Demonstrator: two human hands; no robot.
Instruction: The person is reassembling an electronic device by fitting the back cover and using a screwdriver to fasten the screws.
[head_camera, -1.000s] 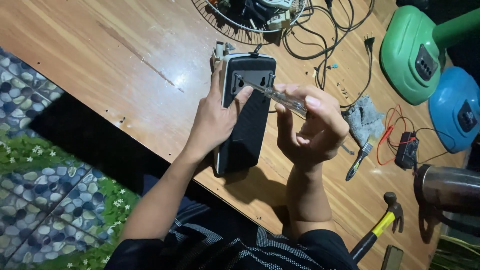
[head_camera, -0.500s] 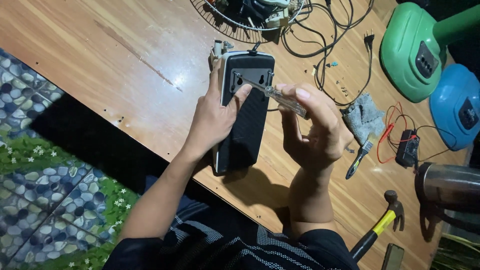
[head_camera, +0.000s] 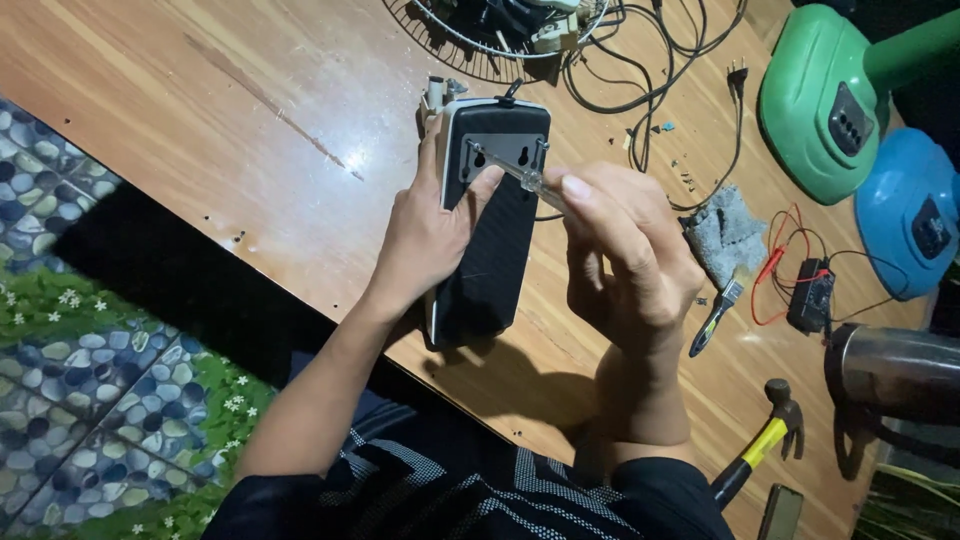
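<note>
Black device housing (head_camera: 490, 240) lies flat on the wooden table (head_camera: 250, 130); left hand (head_camera: 430, 235) clamps its side, right hand (head_camera: 625, 250) closes around a screwdriver (head_camera: 510, 170) tipped against its grey plate.

So there's just one view here, a head-mounted cam looking steeply down from above the person's own chest; the dark patterned shirt (head_camera: 480, 500) fills the bottom edge; it sits pretty close, with both forearms running up from the bottom into mid-frame; the wooden table (head_camera: 200, 120) runs diagonally, near edge lower left, far side toward the upper right; pebble-print floor (head_camera: 90, 400) shows at the left; no second view, so nothing overlaps.
</note>
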